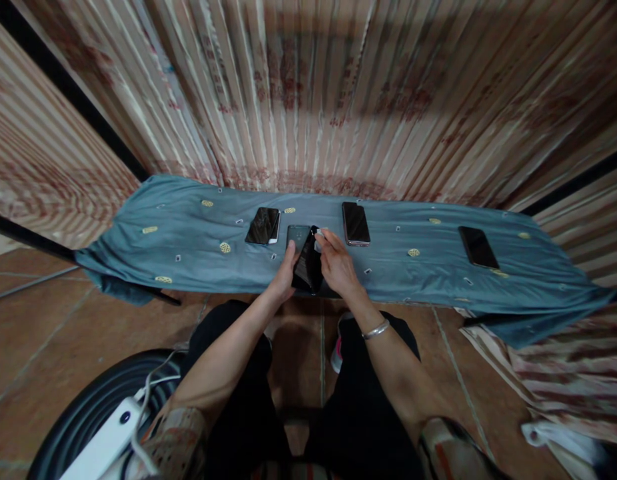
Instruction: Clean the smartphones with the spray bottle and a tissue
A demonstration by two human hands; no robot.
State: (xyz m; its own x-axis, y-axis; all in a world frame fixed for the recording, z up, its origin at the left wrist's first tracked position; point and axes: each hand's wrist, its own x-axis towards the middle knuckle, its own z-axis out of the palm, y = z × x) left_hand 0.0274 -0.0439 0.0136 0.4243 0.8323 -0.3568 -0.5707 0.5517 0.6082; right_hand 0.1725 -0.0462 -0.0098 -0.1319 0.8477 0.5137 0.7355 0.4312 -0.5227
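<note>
Between my hands a black smartphone (307, 268) is held tilted, its glossy face reflecting stripes. My left hand (284, 275) grips its left edge, thumb along the side. My right hand (337, 261) is closed at its upper right edge, pinching a small whitish piece (318, 233) that looks like tissue or cloth; its exact kind is unclear. Just behind, a dark grey-green phone (297, 234) lies on the cloth, partly covered by the held one. A phone with a white edge (263, 225) lies to the left, and another dark phone (356, 223) to the right.
A blue-green patterned cloth (198, 257) covers the narrow bench. Farther right rests one more black phone (478, 247). Striped curtains (308, 100) hang behind, with dark frame bars (73, 87) at the sides. On the floor at lower left, a white power strip (106, 440) sits on a round black object (78, 413).
</note>
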